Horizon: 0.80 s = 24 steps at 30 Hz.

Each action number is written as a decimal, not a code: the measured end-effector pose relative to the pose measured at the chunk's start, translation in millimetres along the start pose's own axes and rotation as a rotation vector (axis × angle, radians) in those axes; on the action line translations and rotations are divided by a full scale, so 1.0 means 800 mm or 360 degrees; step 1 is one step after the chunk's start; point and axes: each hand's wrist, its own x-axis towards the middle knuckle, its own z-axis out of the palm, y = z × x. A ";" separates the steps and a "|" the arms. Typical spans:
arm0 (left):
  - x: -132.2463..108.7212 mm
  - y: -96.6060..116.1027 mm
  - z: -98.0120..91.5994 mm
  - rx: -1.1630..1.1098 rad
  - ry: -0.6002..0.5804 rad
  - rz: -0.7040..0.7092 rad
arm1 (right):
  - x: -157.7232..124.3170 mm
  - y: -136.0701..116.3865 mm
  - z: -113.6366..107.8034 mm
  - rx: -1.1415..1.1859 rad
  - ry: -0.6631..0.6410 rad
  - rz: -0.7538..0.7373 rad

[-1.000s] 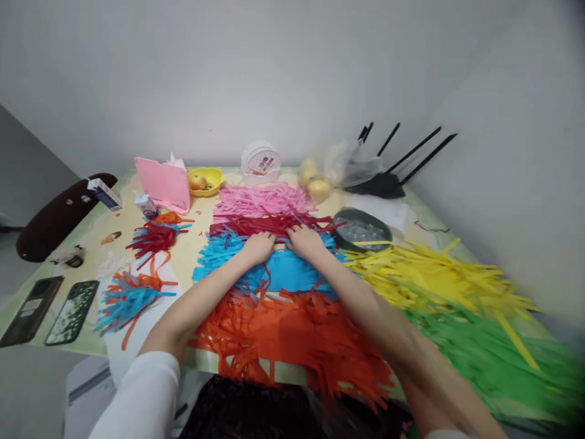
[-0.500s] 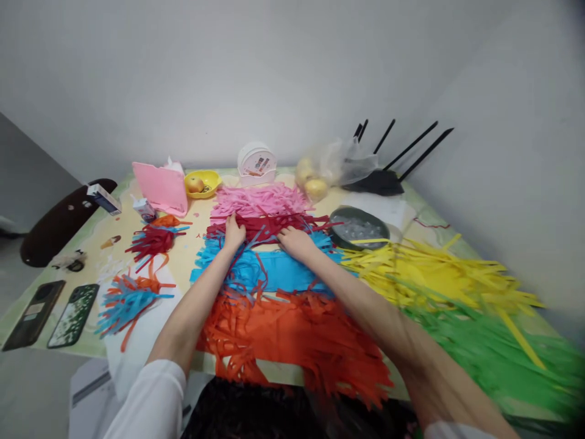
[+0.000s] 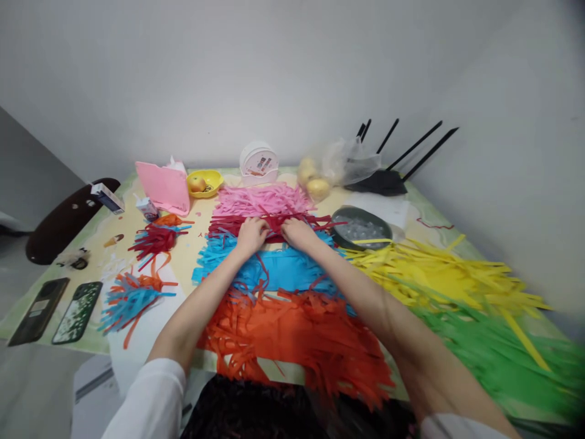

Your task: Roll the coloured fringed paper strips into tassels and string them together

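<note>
Rows of fringed paper strips lie across the table: pink [image 3: 262, 199] farthest, then dark red [image 3: 274, 222], blue [image 3: 283, 268] and orange [image 3: 292, 332] nearest me. My left hand [image 3: 251, 235] and my right hand [image 3: 297, 233] rest side by side on the dark red strips at their edge with the blue ones. Both hands have their fingers curled into the dark red strips and appear to grip them.
Yellow strips [image 3: 434, 274] and green strips [image 3: 493, 353] spread at the right. A dark dish [image 3: 361, 227], a bag of fruit [image 3: 320, 177], a white round tub [image 3: 259, 162], a yellow bowl [image 3: 204, 181] and a pink box [image 3: 163, 186] stand behind. Two phones [image 3: 57, 308] and small paper bundles [image 3: 132, 296] lie left.
My left hand, which had reached out to the left on the dark red strips, has come back beside my right hand. The right hand has shifted slightly farther onto the dark red strips.
</note>
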 end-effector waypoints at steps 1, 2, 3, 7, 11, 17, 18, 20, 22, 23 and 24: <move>0.000 0.004 0.002 0.0037 -0.0049 0.0011 | 0.001 0.002 0.000 0.0021 -0.0004 0.0007; -0.001 0.007 0.003 0.0076 -0.0093 0.0010 | 0.002 0.003 0.001 0.0044 -0.0006 0.0017; -0.001 0.009 0.005 0.0115 -0.0130 0.0001 | 0.003 0.005 0.001 0.0070 -0.0006 0.0028; -0.001 0.014 0.010 0.0248 -0.0221 -0.0069 | 0.004 0.008 0.003 0.0188 0.0023 0.0079; 0.000 0.016 0.014 0.0331 -0.0266 -0.0111 | 0.003 0.007 0.002 0.0305 0.0098 0.0029; 0.001 0.015 0.017 0.0373 -0.0282 -0.0144 | 0.000 0.009 -0.001 0.0377 0.0151 -0.0058; 0.001 0.014 0.017 0.0375 -0.0287 -0.0145 | 0.000 0.010 -0.001 0.0371 0.0142 -0.0069; 0.001 0.013 0.018 0.0378 -0.0293 -0.0146 | 0.000 0.011 0.000 0.0339 0.0114 -0.0094; 0.002 0.012 0.019 0.0380 -0.0292 -0.0150 | -0.001 0.011 0.000 0.0294 0.0082 -0.0123; 0.002 0.012 0.019 0.0380 -0.0291 -0.0154 | -0.001 0.010 0.001 0.0269 0.0069 -0.0135; 0.002 0.012 0.019 0.0378 -0.0290 -0.0158 | -0.002 0.008 0.000 0.0244 0.0059 -0.0143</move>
